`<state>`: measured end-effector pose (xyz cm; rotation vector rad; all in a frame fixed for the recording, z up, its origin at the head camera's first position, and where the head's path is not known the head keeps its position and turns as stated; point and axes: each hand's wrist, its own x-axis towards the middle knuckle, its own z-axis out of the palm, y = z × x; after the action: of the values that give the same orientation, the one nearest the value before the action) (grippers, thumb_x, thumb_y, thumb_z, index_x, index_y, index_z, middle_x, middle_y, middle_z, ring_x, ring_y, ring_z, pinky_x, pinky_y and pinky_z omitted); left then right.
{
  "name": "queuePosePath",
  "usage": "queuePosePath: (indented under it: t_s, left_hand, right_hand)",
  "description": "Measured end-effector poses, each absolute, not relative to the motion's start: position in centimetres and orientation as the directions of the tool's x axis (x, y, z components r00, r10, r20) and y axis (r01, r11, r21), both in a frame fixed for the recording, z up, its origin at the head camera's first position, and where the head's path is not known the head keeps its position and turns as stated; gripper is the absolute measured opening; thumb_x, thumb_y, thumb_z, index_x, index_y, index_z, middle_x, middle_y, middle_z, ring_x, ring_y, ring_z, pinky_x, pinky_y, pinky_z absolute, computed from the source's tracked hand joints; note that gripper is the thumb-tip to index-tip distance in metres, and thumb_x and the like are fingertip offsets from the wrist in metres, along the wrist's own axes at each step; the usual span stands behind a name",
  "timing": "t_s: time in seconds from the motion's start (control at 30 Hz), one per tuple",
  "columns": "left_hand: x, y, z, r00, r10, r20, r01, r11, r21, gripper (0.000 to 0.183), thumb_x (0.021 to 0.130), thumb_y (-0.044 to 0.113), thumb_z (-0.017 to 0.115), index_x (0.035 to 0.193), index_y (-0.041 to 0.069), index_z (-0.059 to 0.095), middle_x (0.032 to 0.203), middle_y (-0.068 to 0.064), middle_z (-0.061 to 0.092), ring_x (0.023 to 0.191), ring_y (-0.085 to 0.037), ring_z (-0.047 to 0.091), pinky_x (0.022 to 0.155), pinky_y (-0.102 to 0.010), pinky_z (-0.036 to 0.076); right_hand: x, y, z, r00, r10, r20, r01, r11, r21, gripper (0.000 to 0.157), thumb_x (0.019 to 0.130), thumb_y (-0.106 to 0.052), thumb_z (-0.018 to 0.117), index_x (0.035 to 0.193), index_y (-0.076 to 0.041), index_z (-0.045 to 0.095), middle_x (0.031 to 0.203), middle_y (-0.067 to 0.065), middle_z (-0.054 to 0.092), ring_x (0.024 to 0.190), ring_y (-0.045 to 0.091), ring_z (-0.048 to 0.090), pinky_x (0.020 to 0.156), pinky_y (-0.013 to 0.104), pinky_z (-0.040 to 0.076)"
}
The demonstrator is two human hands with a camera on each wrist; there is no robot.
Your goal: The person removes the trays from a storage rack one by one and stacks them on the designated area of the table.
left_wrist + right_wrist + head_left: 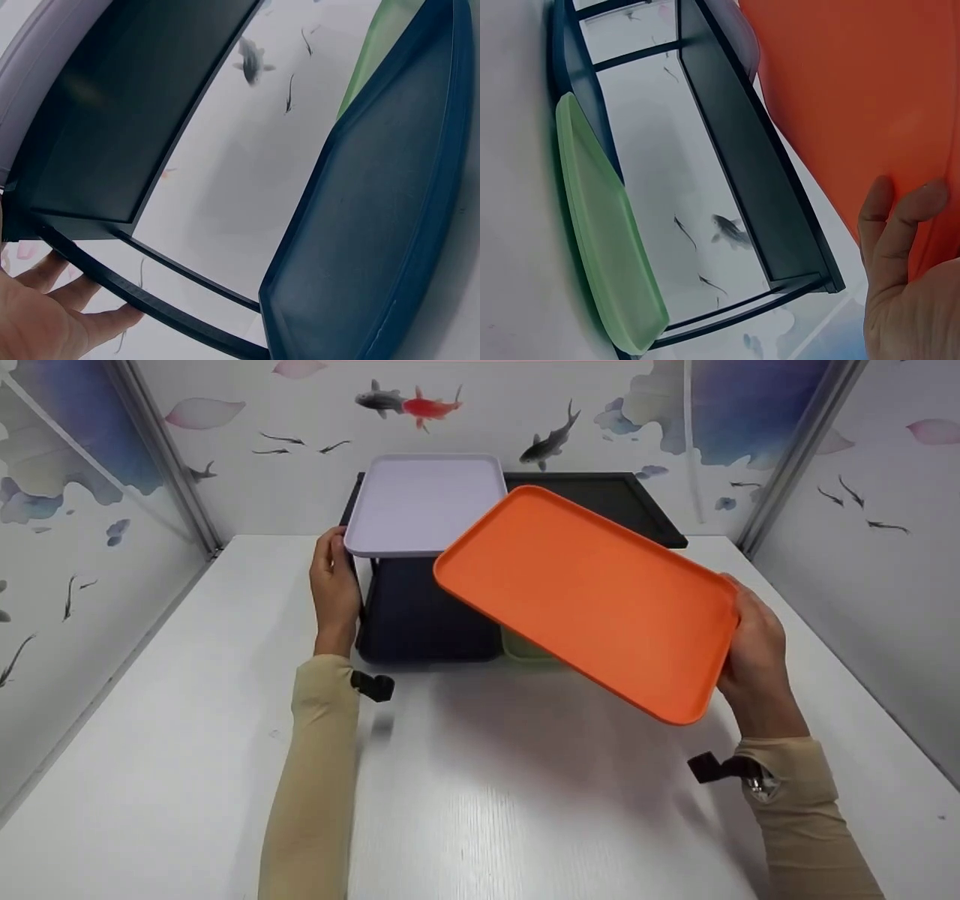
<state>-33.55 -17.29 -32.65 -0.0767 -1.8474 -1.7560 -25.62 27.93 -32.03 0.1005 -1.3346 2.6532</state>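
Observation:
In the head view my right hand point(757, 641) grips the short right edge of an orange tray point(592, 600), held tilted above the table. Its fingertips press the tray's underside in the right wrist view. My left hand point(335, 585) holds the left side of a black two-level rack point(592, 499), with fingers point(79, 292) at its side post in the left wrist view. A lavender tray point(427, 502) lies on the rack's upper shelf, close to that hand. Below are a dark blue tray point(431, 611) and a green tray point(607, 240), the latter mostly hidden behind the orange one in the head view.
The rack stands at the back of a white table point(465, 810), in front of a white back panel point(480, 405) printed with fish. Similar printed panels rise on the left and right, joined by metal corner posts point(169, 457).

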Motion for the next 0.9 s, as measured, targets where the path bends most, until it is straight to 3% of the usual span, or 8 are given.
queuePosePath:
  t_s: [0.17, 0.43, 0.9]
  left_hand:
    - [-34.2, -17.6, -33.2, -0.826, -0.342, 0.449, 0.431, 0.132, 0.893, 0.039, 0.114, 0.022, 0.036, 0.142, -0.001, 0.051, 0.145, -0.016, 0.054, 0.142, -0.022, 0.045, 0.118, -0.028, 0.034]
    - [-36.9, -18.5, -35.3, -0.807, -0.346, 0.479, 0.461, 0.138, 0.877, 0.040, 0.113, 0.029, 0.038, 0.142, 0.005, 0.053, 0.144, -0.010, 0.056, 0.141, -0.017, 0.046, 0.118, -0.028, 0.034]
    - [-37.0, -18.6, -35.4, -0.805, -0.358, 0.473, 0.448, 0.155, 0.880, 0.041, 0.112, 0.033, 0.039, 0.140, 0.007, 0.055, 0.143, -0.009, 0.057, 0.139, -0.016, 0.047, 0.116, -0.026, 0.035]
  right_hand:
    - [-25.7, 27.7, -32.1, -0.984, 0.118, 0.137, -0.179, -0.562, -0.808, 0.041, 0.106, -0.028, 0.056, 0.137, -0.002, 0.048, 0.112, 0.010, 0.061, 0.089, 0.019, 0.071, 0.083, 0.032, 0.061]
    - [-25.6, 27.5, -32.3, -0.986, 0.113, 0.120, -0.160, -0.481, -0.862, 0.041, 0.109, -0.031, 0.048, 0.142, -0.008, 0.043, 0.128, 0.007, 0.054, 0.099, 0.016, 0.068, 0.087, 0.029, 0.060]
    - [-25.2, 26.9, -32.5, -0.990, 0.102, 0.098, -0.126, -0.331, -0.935, 0.053, 0.111, -0.041, 0.038, 0.158, -0.017, 0.031, 0.155, 0.003, 0.035, 0.137, 0.019, 0.044, 0.100, 0.026, 0.053]
